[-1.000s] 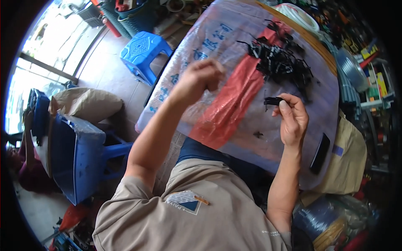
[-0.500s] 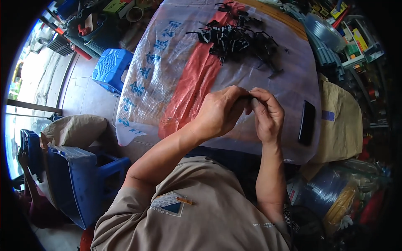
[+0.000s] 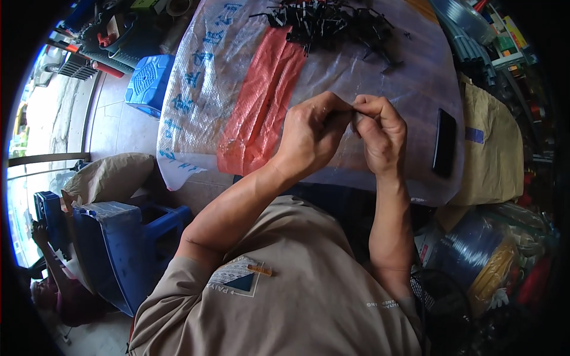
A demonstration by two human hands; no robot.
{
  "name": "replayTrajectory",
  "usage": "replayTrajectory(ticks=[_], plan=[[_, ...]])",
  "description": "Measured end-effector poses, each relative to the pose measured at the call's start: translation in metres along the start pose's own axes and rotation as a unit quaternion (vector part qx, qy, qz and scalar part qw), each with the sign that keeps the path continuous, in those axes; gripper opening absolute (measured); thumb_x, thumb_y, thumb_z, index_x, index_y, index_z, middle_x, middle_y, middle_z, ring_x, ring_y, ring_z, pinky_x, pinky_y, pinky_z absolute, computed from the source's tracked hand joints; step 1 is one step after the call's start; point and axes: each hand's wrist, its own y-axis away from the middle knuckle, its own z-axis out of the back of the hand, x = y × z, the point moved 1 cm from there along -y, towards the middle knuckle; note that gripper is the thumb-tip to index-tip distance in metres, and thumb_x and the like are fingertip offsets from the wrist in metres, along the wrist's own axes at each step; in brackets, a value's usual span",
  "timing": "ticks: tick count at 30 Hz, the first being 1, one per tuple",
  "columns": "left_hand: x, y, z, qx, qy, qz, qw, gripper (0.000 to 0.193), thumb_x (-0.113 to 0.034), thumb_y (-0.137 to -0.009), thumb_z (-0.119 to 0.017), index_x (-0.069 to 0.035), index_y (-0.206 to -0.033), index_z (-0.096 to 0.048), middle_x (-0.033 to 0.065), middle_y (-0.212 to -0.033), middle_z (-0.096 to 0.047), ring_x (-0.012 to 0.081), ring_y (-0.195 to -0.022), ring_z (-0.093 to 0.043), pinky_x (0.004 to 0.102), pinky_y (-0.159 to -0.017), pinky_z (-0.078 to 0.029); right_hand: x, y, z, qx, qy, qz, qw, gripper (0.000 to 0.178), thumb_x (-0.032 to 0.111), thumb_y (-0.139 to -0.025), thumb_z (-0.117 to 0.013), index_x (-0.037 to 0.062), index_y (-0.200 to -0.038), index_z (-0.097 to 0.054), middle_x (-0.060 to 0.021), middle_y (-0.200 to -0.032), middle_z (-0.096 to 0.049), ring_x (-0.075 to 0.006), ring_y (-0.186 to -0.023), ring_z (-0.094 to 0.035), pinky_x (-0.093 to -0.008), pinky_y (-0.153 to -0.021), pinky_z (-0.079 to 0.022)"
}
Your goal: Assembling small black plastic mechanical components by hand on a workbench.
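Left hand (image 3: 310, 137) and right hand (image 3: 383, 137) are meeting mid-frame — fingertips pinching, anything grasped hidden.
Loose black plastic pieces (image 3: 320, 26) are lying top centre — finished count unclear.

on my feed i can't tell what, if anything, the left hand (image 3: 313, 136) and right hand (image 3: 383, 133) pinch; the view's far edge crops the black pile (image 3: 320, 26).

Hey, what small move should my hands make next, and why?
Perhaps ease the left hand slightly away from the right hand: their fingertips meet closely and hide whatever may be between them, so a small gap could show it.
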Motion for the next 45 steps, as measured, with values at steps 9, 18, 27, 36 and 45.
replayTrajectory(ticks=[9, 18, 27, 36, 45], plan=[[-0.005, -0.002, 0.012, 0.054, 0.24, 0.214, 0.945, 0.021, -0.015, -0.097, -0.053, 0.001, -0.112, -0.054, 0.0056, -0.089, -0.063, 0.0063, -0.063, -0.045, 0.0216, -0.056, -0.039, 0.012, 0.009, 0.012, 0.032, -0.006, -0.095, 0.995, 0.017, 0.008, -0.09, -0.061, -0.0014, -0.104, -0.062, -0.0035, -0.089, -0.064, -0.0096, -0.079, -0.059, -0.0213, -0.074, -0.047], [0.0, 0.0, 0.014, 0.166, 0.076, 0.128, 0.975, 0.029, -0.014, -0.088, -0.059, 0.007, -0.108, -0.06, 0.0113, -0.089, -0.066, 0.0154, -0.083, -0.061, 0.0307, -0.075, -0.048, 0.017, 0.01, 0.021, 0.084, 0.106, -0.126, 0.983, 0.011, 0.011, -0.092, -0.061, 0.0006, -0.095, -0.062, 0.0005, -0.072, -0.059, -0.0042, -0.062, -0.052, -0.0187, -0.055, -0.041], [-0.009, -0.009, 0.038, 0.165, -0.068, 0.051, 0.983, 0.033, -0.012, -0.087, -0.064, 0.005, -0.115, -0.056, 0.0103, -0.093, -0.065, 0.0142, -0.087, -0.062, 0.0298, -0.078, -0.052, 0.021, -0.021, -0.004, 0.154, 0.099, -0.146, 0.972, 0.004, 0.007, -0.087, -0.06, 0.0025, -0.088, -0.06, 0.0033, -0.068, -0.055, -0.0029, -0.058, -0.049, -0.0189, -0.053, -0.039], [0.039, -0.025, 0.082, -0.014, 0.501, 0.294, 0.813, 0.034, -0.029, -0.093, -0.049, -0.004, -0.116, -0.054, 0.0139, -0.085, -0.064, 0.0233, -0.068, -0.063, 0.033, -0.057, -0.051, -0.06, -0.129, -0.007, 0.044, 0.396, 0.115, 0.91, 0.036, 0.01, -0.08, -0.068, 0.0012, -0.114, -0.06, -0.0159, -0.109, -0.062, -0.0259, -0.084, -0.064, -0.0342, -0.073, -0.051], [0.042, -0.035, 0.091, -0.071, 0.531, 0.251, 0.806, 0.01, -0.007, -0.087, -0.058, -0.002, -0.096, -0.059, 0.0138, -0.09, -0.065, 0.0253, -0.081, -0.066, 0.0339, -0.072, -0.055, -0.039, -0.098, -0.023, 0.056, 0.35, 0.146, 0.924, 0.015, 0.008, -0.091, -0.055, 0.0024, -0.102, -0.064, -0.0144, -0.09, -0.063, -0.0282, -0.082, -0.062, -0.0346, -0.072, -0.048]])
